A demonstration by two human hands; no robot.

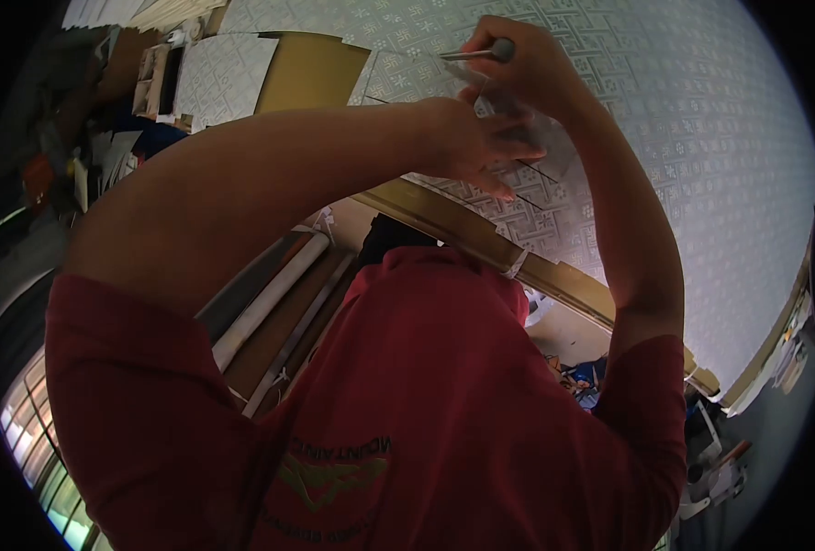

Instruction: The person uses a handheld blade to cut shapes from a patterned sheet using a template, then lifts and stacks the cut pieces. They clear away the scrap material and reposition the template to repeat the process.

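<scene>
My right hand (529, 64) is closed around a slim metal tool with a round dark grey end (502, 50); its thin shaft points left, and I cannot tell its exact kind. Just below it, my left hand (485, 151) has its fingers spread over the table, close to a clear sheet (554, 165) with thin dark lines at its edges. Beneath both hands lies a pale table covering (701, 202) with a grey geometric and floral pattern.
A brown board (311, 73) and a patterned pale sheet (224, 78) lie to the left. The table's wooden edge (554, 275) runs in front of my body. Long rolls (274, 298) rest below at left. Boxes and papers (150, 78) crowd the far left.
</scene>
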